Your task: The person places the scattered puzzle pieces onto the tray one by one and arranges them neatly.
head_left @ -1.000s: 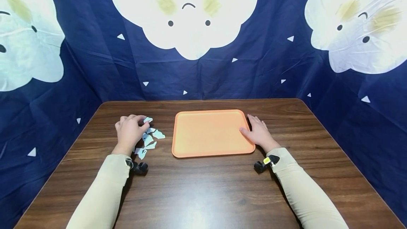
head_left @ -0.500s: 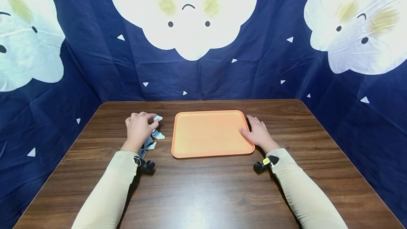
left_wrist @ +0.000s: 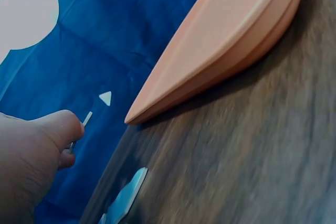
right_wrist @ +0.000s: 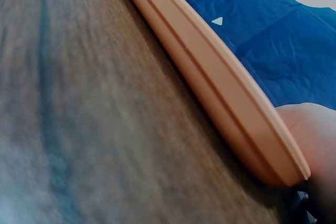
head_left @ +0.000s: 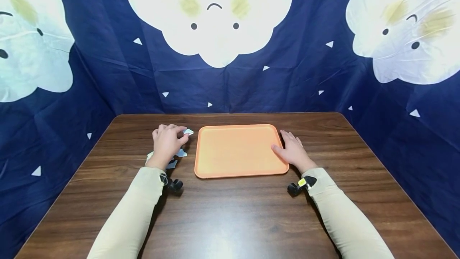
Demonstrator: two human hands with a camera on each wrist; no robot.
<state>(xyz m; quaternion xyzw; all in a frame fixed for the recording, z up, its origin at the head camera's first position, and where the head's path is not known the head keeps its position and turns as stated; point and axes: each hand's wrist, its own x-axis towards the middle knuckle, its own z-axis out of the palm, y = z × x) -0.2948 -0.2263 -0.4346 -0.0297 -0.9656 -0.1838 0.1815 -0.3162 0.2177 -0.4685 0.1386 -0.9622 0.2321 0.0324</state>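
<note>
Between thumb and index finger my left hand [head_left: 168, 143] pinches a thin pale-blue piece with irregular edges [head_left: 188, 132], raised above the table just left of an orange tray [head_left: 240, 151]. The left wrist view shows that held piece [left_wrist: 88, 119] nearly edge-on. More loose pale-blue pieces [head_left: 181, 153] lie flat below the left hand, which partly hides them. My right hand [head_left: 295, 153] rests at the tray's right edge, its thumb over the rim and the fingers extended along the outside.
The tray lies flat on a brown wood-grain table [head_left: 230, 211]. A dark blue cloth [head_left: 226, 91] with white clouds and small triangles hangs behind and at both sides. Small black cameras are strapped to both wrists.
My left hand has moved right, carrying the pinched piece closer to the tray and uncovering pieces on its left. The right hand and the tray have stayed put.
</note>
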